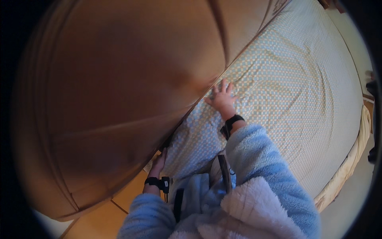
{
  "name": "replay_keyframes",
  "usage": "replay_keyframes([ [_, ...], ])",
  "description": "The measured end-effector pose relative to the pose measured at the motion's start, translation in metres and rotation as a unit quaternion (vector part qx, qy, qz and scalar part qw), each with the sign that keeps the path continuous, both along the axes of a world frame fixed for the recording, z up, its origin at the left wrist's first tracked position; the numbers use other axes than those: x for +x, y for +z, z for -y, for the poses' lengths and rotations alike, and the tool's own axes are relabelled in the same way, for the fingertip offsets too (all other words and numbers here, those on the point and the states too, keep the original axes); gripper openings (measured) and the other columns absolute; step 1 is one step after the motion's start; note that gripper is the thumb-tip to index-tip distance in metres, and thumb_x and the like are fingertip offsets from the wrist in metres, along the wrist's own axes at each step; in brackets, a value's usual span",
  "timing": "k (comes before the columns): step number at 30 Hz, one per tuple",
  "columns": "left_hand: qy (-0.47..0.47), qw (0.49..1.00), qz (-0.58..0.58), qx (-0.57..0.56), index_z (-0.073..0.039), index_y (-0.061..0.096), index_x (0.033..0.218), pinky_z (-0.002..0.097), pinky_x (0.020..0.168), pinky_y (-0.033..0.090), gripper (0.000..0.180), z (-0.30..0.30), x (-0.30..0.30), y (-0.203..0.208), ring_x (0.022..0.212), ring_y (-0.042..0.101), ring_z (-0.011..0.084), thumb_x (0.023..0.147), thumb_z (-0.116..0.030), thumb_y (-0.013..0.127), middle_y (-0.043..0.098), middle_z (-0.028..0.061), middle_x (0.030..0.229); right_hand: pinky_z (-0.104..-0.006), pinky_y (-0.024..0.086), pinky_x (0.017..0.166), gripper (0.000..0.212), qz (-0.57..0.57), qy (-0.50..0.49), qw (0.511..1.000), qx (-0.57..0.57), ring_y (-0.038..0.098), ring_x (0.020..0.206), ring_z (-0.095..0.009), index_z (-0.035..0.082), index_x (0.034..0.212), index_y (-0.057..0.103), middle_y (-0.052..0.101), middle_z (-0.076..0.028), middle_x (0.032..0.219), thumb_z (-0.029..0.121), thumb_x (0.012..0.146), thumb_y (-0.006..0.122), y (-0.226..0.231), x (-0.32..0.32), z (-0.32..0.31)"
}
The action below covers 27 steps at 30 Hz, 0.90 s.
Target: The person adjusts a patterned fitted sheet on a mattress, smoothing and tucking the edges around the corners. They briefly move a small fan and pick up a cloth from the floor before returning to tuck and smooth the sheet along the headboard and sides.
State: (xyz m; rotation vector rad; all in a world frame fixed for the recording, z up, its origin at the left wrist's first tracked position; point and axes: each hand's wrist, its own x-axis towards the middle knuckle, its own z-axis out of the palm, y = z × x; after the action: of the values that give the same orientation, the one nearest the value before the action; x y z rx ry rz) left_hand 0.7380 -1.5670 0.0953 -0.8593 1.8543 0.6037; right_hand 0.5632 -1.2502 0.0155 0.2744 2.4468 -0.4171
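A blue-and-cream checked bed sheet [286, 99] covers the bed and runs up against a large brown padded headboard [131, 79]. My right hand [223, 98] lies flat on the sheet close to the headboard, its fingers spread and nothing in them. Lower down, at the bed's near corner, my left hand [159, 162] reaches along the sheet's side edge, where it meets the headboard. The left fingertips are hidden in the dark gap there, so what they hold, if anything, does not show.
Tan floor tiles [99, 219] show beneath the headboard at the lower left. A cream cloth [350, 163] hangs along the bed's right edge. Black bands circle both my wrists, and a dark strap hangs before my fluffy blue sleeves. Wrinkles run across the sheet.
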Motion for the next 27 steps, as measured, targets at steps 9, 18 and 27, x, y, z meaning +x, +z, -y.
replay_keyframes([
  [9,0.131,0.958,0.061,0.246,-0.005,0.043,0.132,0.0337,0.099,0.033,0.082,0.072,0.06,-0.009,0.12,0.043,0.0264,0.082,-0.07,0.037,0.045,0.013,0.133,-0.0415,0.034,0.101,0.074,-0.131,-0.205,0.96,-0.137,0.036,0.124,-0.041,0.004,0.134,0.036,0.036,-0.025,0.136,0.05,0.08,0.058,0.063,0.159,0.0],
  [18,0.392,0.809,0.099,0.426,-0.01,0.05,0.126,0.0417,0.098,0.037,0.064,0.095,0.072,-0.04,0.116,0.047,0.0268,0.082,-0.057,0.051,0.052,0.0087,0.127,-0.0359,0.038,0.098,0.063,-0.054,-0.257,0.909,-0.324,0.047,0.118,-0.029,0.001,0.131,0.041,0.049,-0.02,0.127,0.038,0.084,0.061,0.106,0.303,0.183],
  [27,0.36,0.816,0.147,0.428,-0.011,0.05,0.127,0.0388,0.095,0.041,0.065,0.114,0.117,-0.07,0.112,0.051,0.0218,0.082,-0.059,0.052,0.054,0.0062,0.124,-0.0305,0.045,0.085,0.04,0.005,-0.481,0.81,-0.337,0.058,0.098,-0.019,0.0,0.112,0.059,0.063,-0.012,0.107,0.031,0.087,0.057,0.056,0.41,0.203],
])
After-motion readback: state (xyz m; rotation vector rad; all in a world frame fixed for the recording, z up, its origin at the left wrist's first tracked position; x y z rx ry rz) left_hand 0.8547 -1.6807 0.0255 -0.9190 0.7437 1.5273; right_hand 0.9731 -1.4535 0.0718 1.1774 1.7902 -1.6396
